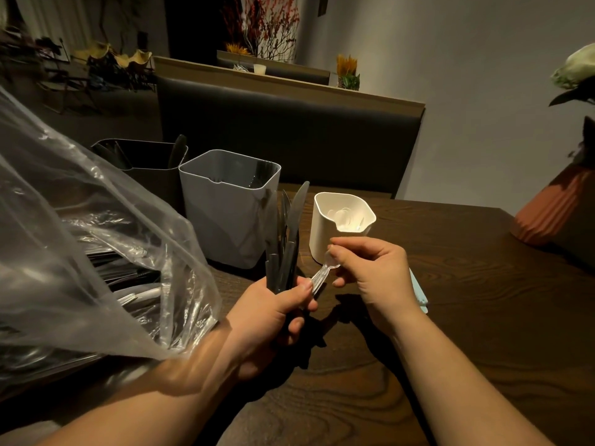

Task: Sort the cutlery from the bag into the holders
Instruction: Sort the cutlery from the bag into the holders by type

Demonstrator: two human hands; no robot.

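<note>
Head view: left hand (pixel 273 304) out over the middle of the dark wood surface (pixel 483 333), fingers (pixel 297 323) curled tight round a black cutlery bundle (pixel 289 239). Bundle stands upright out of the fist, a knife blade tallest, at least one fork beside it. Left thumb also pins the handle of a clear plastic spoon (pixel 320 278) against the bundle. Spoon slants up to the right. Right hand (pixel 370 272) just beside the left; its thumb and forefinger pinch the spoon's bowl end, other fingers loosely curled, nothing else in them.

Three holders stand in a row toward the far edge of the surface. White holder (pixel 325 236) just behind the right hand, pale spoons inside. Grey holder (pixel 222 214) to its left, close behind the black bundle, dark cutlery leaning against its far inner wall. Black holder (pixel 151 175) further left and back, right beside the grey one; cannot tell if they touch. A black handle sticks up out of it.

Clear plastic bag (pixel 80 236) bulges over the left edge, against the left forearm, with dark and clear cutlery heaped inside. Ribbed terracotta vase (pixel 547 214) at the far right corner. Pale blue flat item (pixel 418 294) on the surface, partly hidden behind the right wrist. Dark padded booth back (pixel 289 130) beyond the far edge.
</note>
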